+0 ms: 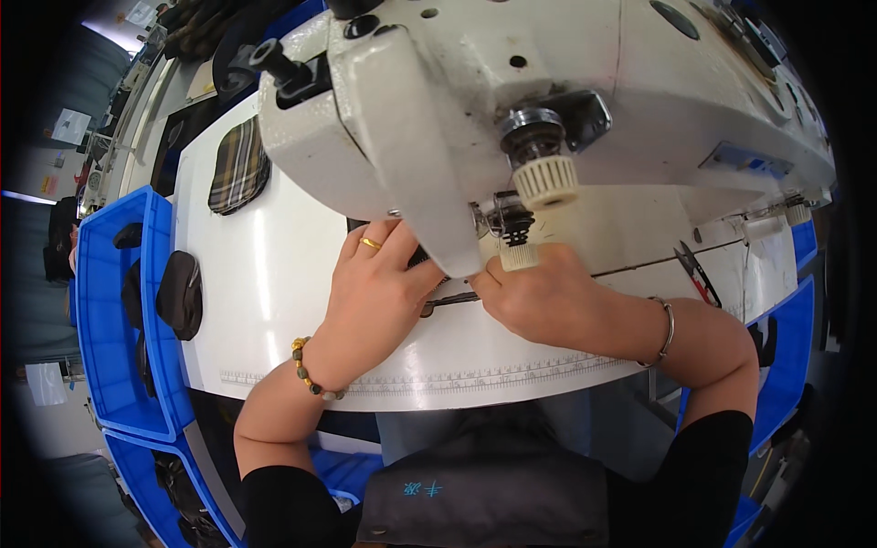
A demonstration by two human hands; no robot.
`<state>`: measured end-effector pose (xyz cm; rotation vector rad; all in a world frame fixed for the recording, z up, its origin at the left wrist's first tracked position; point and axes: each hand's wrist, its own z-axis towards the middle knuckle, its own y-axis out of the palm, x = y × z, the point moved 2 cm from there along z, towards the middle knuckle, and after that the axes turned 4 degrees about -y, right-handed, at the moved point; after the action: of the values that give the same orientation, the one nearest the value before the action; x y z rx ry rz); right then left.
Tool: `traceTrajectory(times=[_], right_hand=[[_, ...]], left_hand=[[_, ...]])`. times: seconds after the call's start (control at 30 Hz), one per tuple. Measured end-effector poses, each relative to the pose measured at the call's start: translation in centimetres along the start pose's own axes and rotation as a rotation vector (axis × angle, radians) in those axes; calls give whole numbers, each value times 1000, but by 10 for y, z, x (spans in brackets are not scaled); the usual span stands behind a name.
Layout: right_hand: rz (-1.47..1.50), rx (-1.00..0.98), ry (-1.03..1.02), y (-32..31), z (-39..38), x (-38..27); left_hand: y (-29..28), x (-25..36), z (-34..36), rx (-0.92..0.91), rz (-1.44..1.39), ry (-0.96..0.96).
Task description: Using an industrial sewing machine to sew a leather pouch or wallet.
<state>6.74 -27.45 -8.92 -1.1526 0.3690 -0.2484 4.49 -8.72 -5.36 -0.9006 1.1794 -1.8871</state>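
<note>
My left hand (382, 285), with a gold ring and a beaded bracelet, rests under the sewing machine's head with its fingers bent over a dark fabric piece (418, 258). The machine head hides some of those fingertips. Close by on the right, my right hand (541, 297) has its fingers curled together at the end of a narrow dark strip (454, 299); a metal bangle circles its wrist. Between and above both hands stands the white sewing machine (393, 119). Its needle area is hidden behind the head cover.
A plaid fabric piece (240, 166) and a dark pouch-like piece (179, 294) lie left on the white table (274, 320). Thread snips (698, 274) rest at the right. Blue bins (128, 416) holding dark pieces flank the table. A printed ruler (475, 379) runs along the front edge.
</note>
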Motion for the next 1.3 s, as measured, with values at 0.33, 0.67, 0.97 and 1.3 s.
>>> traceTrajectory(times=[0.33,0.67,0.97,1.3], right_hand=[[12,27,-34,3,-1,2],[-62,17,-7,4,3,8],[-19,67,61,4,3,22],[128,34,113,3,4,20]], left_hand=[[0,-7,2,-93,-134,-22],[3,-7,6,-107,-81,-88],[7,-12,13,-35,-52,-173],[15,-53,5,5,-400,-565]])
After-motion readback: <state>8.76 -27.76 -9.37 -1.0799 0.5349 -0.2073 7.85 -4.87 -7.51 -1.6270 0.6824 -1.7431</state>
